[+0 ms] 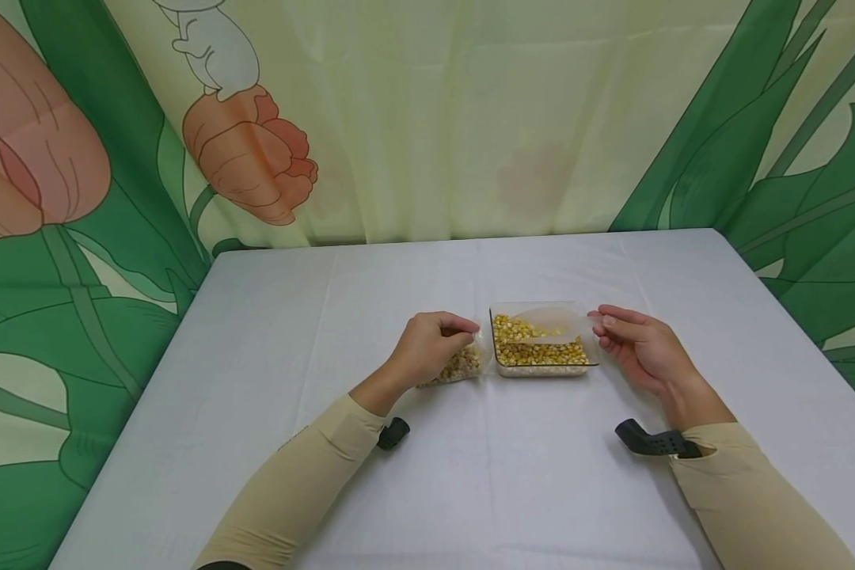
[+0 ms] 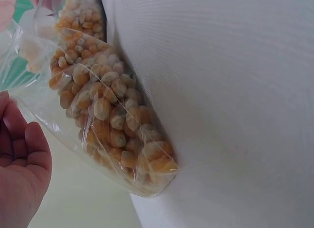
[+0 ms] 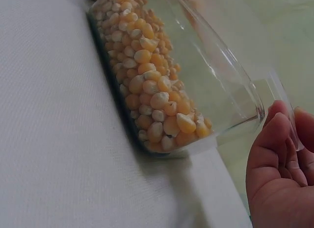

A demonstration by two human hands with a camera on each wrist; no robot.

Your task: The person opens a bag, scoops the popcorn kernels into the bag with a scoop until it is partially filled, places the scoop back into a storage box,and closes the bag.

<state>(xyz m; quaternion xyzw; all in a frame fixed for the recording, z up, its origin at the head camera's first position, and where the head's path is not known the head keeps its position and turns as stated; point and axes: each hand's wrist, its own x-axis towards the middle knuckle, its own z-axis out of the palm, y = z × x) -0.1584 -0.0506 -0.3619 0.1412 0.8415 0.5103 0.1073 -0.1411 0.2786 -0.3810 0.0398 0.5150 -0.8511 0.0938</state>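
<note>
My left hand (image 1: 433, 346) pinches the top of a clear plastic bag (image 1: 463, 364) of yellow corn kernels. In the left wrist view the bag's kernels (image 2: 110, 108) sit low on the white cloth. Just right of it stands a rectangular glass container (image 1: 541, 371), partly filled with loose corn kernels (image 3: 152, 83). My right hand (image 1: 637, 344), at the container's right end, pinches the end of a translucent, scoop-like plastic piece (image 1: 541, 323). Its broad pale part overlaps the container's opening and the kernels in the head view.
A white cloth (image 1: 427, 483) covers the table, and its far edge lies beyond the container. Behind the table hangs a curtain (image 1: 427, 119) printed with plants and a rabbit. Black straps with mounts (image 1: 655, 440) are on both wrists.
</note>
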